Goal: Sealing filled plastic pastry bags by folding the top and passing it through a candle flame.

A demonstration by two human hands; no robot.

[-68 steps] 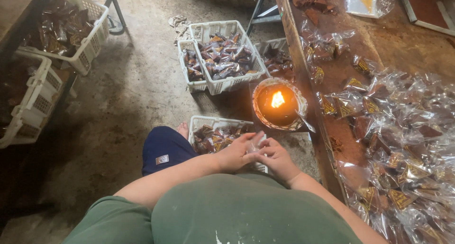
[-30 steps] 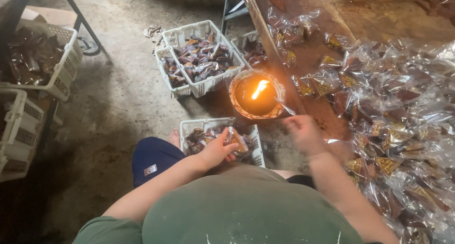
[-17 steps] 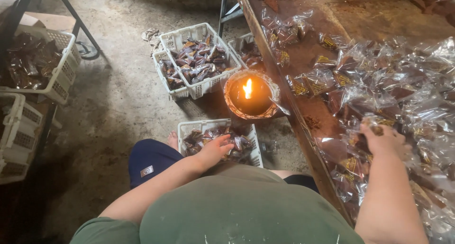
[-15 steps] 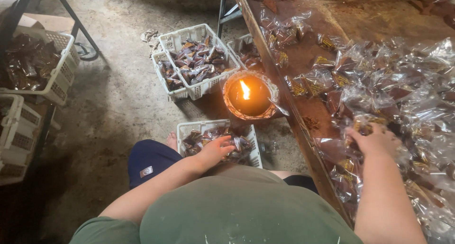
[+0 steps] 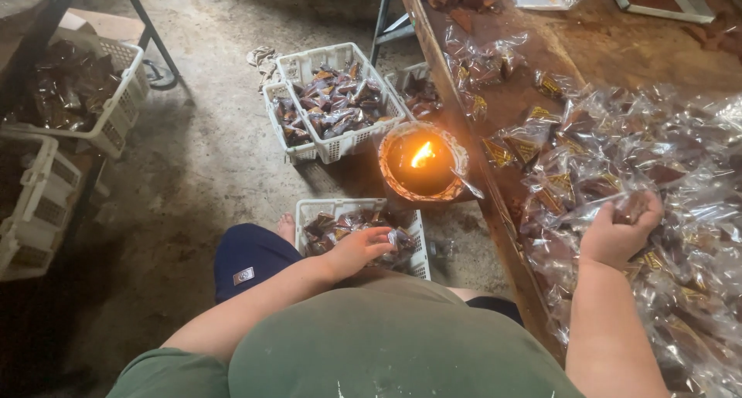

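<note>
Right hand [image 5: 618,232] curled around 1 clear packet [image 5: 630,206] on the table [image 5: 603,50], right of the candle [image 5: 422,160]. Left hand [image 5: 357,251], fingers loosely extended, rests on the basket [image 5: 417,251] below the candle; 2 baskets [image 5: 340,96] beyond it.

My right hand [image 5: 618,232] curls over a clear plastic packet [image 5: 630,206] in the heap, so I can't see how my fingertips grip it. My left hand [image 5: 357,251] covers part of the small white plastic basket [image 5: 421,265], whose near edge my green shirt [image 5: 402,344] hides. The white crates [image 5: 35,220] at far left are cut off by the frame.
</note>
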